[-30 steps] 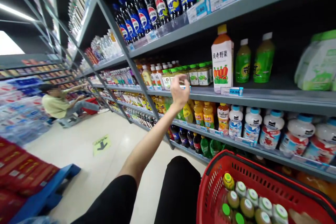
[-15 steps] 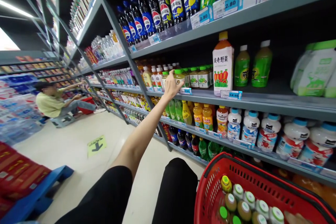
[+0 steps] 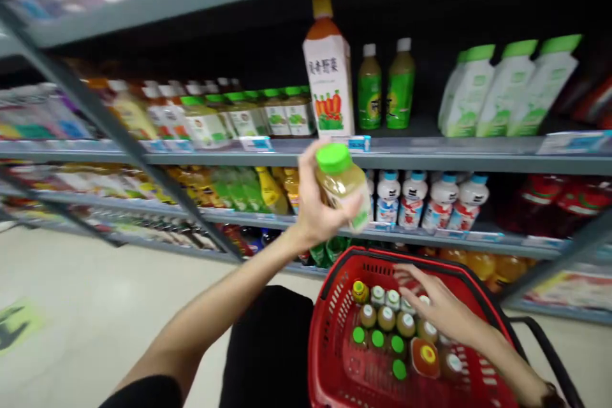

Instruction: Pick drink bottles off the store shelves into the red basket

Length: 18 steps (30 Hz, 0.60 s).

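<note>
My left hand (image 3: 319,207) is closed around a green-capped bottle of yellowish drink (image 3: 340,182), held in the air just above the far rim of a red shopping basket (image 3: 329,357). My right hand (image 3: 437,309) reaches into the basket with fingers spread flat over several upright bottles (image 3: 385,325) with green, white and yellow caps. Behind the held bottle runs the grey shelf (image 3: 287,157) with matching green-capped bottles (image 3: 268,115) in a row.
A tall white carton-style bottle (image 3: 329,70) and two green bottles (image 3: 386,83) stand on the same shelf, white pouches (image 3: 507,86) to the right. Lower shelves hold white and blue bottles (image 3: 425,201). A slanted grey shelf post (image 3: 119,140) crosses left. Pale floor (image 3: 86,306) lies left.
My left hand took a green-capped bottle off the shelf and drew it back over the basket. The view swung right and down; my right hand came into view inside the basket.
</note>
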Each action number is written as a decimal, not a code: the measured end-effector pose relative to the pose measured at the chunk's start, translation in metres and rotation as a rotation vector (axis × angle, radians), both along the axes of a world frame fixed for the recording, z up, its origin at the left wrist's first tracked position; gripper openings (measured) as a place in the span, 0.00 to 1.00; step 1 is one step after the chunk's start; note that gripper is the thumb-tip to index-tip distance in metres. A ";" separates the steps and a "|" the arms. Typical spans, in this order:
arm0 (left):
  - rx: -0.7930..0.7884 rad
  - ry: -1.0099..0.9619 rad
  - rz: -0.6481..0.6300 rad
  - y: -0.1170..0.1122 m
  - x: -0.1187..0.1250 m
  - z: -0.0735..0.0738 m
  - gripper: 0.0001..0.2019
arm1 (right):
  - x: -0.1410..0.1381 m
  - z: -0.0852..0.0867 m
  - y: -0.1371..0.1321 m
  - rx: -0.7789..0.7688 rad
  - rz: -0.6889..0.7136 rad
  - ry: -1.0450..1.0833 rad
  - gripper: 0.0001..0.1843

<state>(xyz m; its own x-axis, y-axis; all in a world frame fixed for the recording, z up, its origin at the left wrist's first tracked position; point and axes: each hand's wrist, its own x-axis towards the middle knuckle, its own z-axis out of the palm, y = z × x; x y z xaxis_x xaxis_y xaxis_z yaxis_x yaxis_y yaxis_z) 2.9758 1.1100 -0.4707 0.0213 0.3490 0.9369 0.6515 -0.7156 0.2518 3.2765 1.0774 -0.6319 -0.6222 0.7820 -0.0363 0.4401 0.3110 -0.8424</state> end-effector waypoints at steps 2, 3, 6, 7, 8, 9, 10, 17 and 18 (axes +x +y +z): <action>-0.172 -0.017 -0.281 -0.011 0.042 -0.038 0.42 | -0.008 0.007 -0.003 -0.154 0.006 0.355 0.39; -0.235 -0.018 -0.367 -0.014 0.059 -0.053 0.41 | -0.012 0.008 -0.004 -0.216 0.022 0.494 0.44; -0.366 -0.003 -0.437 -0.015 0.096 -0.084 0.42 | -0.018 0.004 -0.006 -0.274 -0.052 0.701 0.50; -0.379 0.001 -0.445 -0.014 0.104 -0.089 0.43 | -0.019 0.003 -0.006 -0.258 -0.115 0.711 0.48; -0.377 0.012 -0.465 -0.013 0.109 -0.092 0.43 | -0.018 0.003 -0.006 -0.231 -0.179 0.710 0.45; -0.365 0.039 -0.502 -0.012 0.112 -0.094 0.43 | -0.017 0.003 -0.004 -0.200 -0.229 0.702 0.42; -0.346 0.083 -0.555 -0.012 0.113 -0.094 0.42 | -0.014 0.005 -0.003 -0.169 -0.254 0.689 0.39; -0.257 0.258 -0.768 -0.033 0.098 -0.089 0.37 | 0.007 0.025 0.007 -0.031 -0.045 0.603 0.31; -0.240 0.243 -0.755 -0.036 0.096 -0.089 0.36 | 0.007 0.027 0.007 -0.014 -0.024 0.584 0.31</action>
